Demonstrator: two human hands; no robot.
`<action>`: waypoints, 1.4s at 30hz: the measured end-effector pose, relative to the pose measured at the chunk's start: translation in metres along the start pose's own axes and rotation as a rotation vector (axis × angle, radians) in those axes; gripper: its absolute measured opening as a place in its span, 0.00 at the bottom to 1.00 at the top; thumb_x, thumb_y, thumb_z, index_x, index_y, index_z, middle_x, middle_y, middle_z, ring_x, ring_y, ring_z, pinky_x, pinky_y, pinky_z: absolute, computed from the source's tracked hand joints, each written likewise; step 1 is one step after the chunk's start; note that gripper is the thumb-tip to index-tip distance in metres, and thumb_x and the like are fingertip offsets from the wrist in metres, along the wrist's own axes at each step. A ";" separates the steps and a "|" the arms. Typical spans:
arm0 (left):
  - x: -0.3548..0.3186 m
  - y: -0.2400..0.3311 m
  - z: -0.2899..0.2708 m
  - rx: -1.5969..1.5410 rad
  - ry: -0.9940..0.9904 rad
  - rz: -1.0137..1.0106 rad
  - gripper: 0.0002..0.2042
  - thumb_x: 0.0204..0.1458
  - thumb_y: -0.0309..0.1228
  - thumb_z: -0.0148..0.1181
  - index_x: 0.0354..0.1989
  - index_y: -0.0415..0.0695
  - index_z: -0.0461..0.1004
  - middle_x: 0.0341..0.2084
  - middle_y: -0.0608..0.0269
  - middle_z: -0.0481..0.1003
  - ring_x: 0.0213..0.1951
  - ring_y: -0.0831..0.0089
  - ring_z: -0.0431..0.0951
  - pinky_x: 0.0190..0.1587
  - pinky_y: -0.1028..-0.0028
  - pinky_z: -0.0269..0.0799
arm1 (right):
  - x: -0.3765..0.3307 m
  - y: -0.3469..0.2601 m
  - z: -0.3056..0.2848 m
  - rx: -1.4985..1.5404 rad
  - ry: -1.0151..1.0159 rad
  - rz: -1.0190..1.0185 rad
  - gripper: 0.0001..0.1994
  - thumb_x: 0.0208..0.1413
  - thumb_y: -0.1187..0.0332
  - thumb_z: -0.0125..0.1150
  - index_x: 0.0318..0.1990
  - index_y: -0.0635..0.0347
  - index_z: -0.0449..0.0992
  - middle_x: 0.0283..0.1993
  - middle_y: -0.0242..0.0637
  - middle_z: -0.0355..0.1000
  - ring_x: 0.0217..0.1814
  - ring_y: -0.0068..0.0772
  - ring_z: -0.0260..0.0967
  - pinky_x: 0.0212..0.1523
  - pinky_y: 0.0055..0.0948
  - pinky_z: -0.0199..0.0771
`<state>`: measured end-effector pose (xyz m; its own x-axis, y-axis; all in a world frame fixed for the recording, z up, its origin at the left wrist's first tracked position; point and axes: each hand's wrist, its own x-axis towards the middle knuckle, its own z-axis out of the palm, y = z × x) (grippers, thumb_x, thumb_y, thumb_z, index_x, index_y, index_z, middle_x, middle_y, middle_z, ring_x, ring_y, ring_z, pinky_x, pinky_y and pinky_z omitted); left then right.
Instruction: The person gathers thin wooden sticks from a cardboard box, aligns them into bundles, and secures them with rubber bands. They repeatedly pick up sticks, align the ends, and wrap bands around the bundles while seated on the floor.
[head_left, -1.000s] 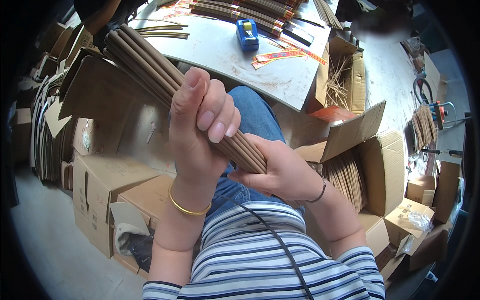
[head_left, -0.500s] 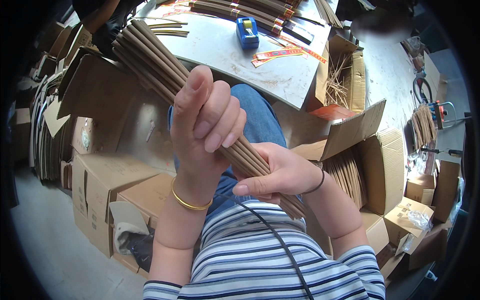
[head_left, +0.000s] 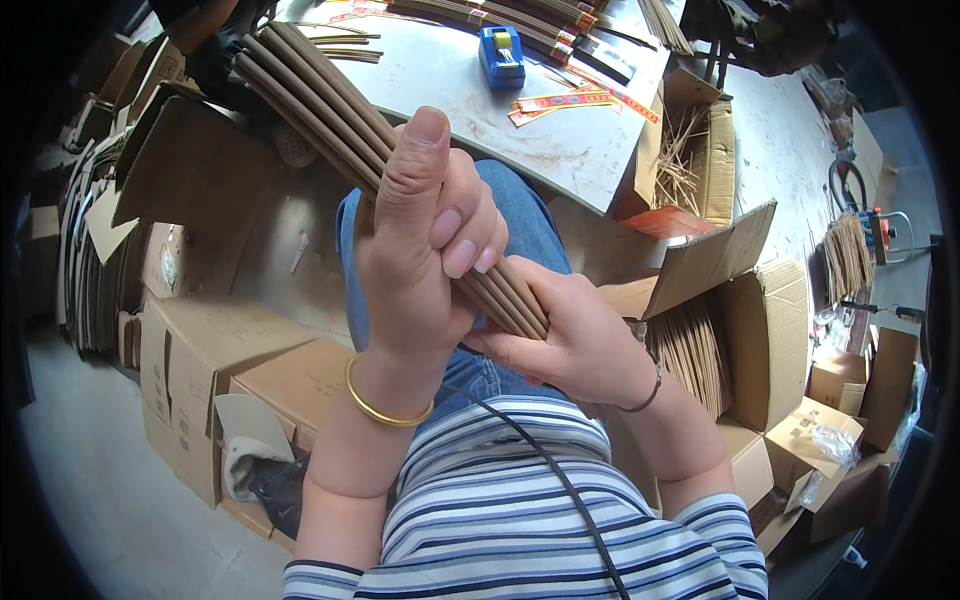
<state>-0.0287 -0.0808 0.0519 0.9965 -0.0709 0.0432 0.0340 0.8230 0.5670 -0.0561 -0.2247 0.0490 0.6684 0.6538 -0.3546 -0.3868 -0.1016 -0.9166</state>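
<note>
A bundle of brown incense sticks (head_left: 325, 105) slants from the upper left down to the middle, over my lap. My left hand (head_left: 425, 225) is wrapped round its middle, thumb pointing up. Lower down, my right hand (head_left: 565, 325) closes about the near end, its thumb lying beneath the stick ends. The far ends fan slightly apart beyond my left hand. Part of the bundle is hidden behind my left fingers and palm.
Ahead is a table (head_left: 590, 160) with a blue tape dispenser (head_left: 501, 57), red-and-yellow label strips (head_left: 565, 101) and banded stick bundles (head_left: 540, 38). Open cartons with sticks (head_left: 690, 350) stand at my right. Closed cardboard boxes (head_left: 220, 345) are at my left. A dark cable (head_left: 550, 470) crosses my striped shirt.
The bundle's near end no longer sticks out below my right hand; it now ends at that hand. My left hand has shifted slightly right, my right hand slightly up.
</note>
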 end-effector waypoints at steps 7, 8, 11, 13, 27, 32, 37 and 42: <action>0.005 -0.003 -0.011 -0.549 -0.274 -0.164 0.15 0.64 0.39 0.44 0.24 0.49 0.61 0.12 0.76 0.56 0.11 0.85 0.58 0.16 0.82 0.59 | 0.002 0.014 -0.015 0.677 -0.518 0.199 0.12 0.55 0.67 0.61 0.32 0.62 0.64 0.16 0.27 0.62 0.12 0.16 0.59 0.13 0.18 0.58; 0.005 -0.001 -0.011 -0.432 -0.229 -0.143 0.15 0.64 0.40 0.44 0.24 0.49 0.61 0.12 0.76 0.55 0.11 0.85 0.58 0.17 0.82 0.59 | 0.002 0.012 -0.013 0.544 -0.416 0.167 0.12 0.55 0.67 0.61 0.32 0.61 0.64 0.16 0.27 0.62 0.12 0.17 0.59 0.13 0.18 0.59; 0.004 0.000 -0.007 0.066 -0.016 -0.019 0.16 0.62 0.41 0.47 0.22 0.50 0.60 0.11 0.76 0.55 0.12 0.85 0.57 0.17 0.82 0.59 | 0.004 0.006 0.001 0.080 0.009 0.048 0.11 0.54 0.67 0.61 0.31 0.61 0.63 0.17 0.28 0.64 0.13 0.19 0.61 0.14 0.21 0.60; 0.000 -0.007 0.004 0.209 0.155 0.119 0.16 0.62 0.41 0.49 0.22 0.50 0.60 0.11 0.76 0.55 0.12 0.86 0.57 0.17 0.82 0.59 | 0.013 0.028 0.004 -0.334 0.250 -0.314 0.12 0.54 0.67 0.61 0.32 0.61 0.63 0.18 0.28 0.64 0.14 0.19 0.61 0.15 0.21 0.60; 0.006 -0.014 -0.015 0.005 0.104 -0.053 0.15 0.60 0.41 0.53 0.23 0.50 0.63 0.15 0.76 0.57 0.18 0.87 0.60 0.23 0.83 0.60 | 0.002 0.017 -0.015 0.156 -0.091 0.083 0.13 0.54 0.65 0.62 0.35 0.62 0.65 0.17 0.27 0.64 0.14 0.17 0.62 0.15 0.18 0.60; -0.011 -0.051 -0.022 -0.094 0.141 -0.172 0.14 0.63 0.40 0.47 0.25 0.50 0.61 0.13 0.77 0.56 0.14 0.87 0.58 0.20 0.83 0.60 | -0.009 0.033 -0.028 -0.146 0.014 0.077 0.16 0.53 0.60 0.64 0.37 0.65 0.67 0.21 0.36 0.70 0.21 0.26 0.69 0.24 0.25 0.67; 0.003 -0.045 -0.058 -0.462 0.156 -0.237 0.15 0.63 0.37 0.46 0.23 0.48 0.60 0.11 0.75 0.56 0.13 0.86 0.57 0.19 0.83 0.59 | -0.096 0.107 -0.085 0.206 0.515 -0.062 0.15 0.60 0.57 0.56 0.35 0.62 0.73 0.32 0.33 0.73 0.33 0.16 0.68 0.36 0.19 0.70; 0.016 -0.040 -0.071 -0.485 0.149 -0.266 0.15 0.63 0.35 0.46 0.22 0.47 0.59 0.12 0.74 0.56 0.14 0.85 0.57 0.21 0.82 0.60 | -0.248 0.315 -0.203 -0.421 1.426 0.533 0.09 0.58 0.63 0.56 0.31 0.58 0.75 0.28 0.35 0.74 0.34 0.35 0.73 0.38 0.31 0.73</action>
<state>-0.0084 -0.0749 -0.0289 0.9477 -0.2597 -0.1854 0.2809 0.9547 0.0986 -0.2147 -0.5708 -0.1889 0.6366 -0.7135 -0.2926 -0.7283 -0.4316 -0.5322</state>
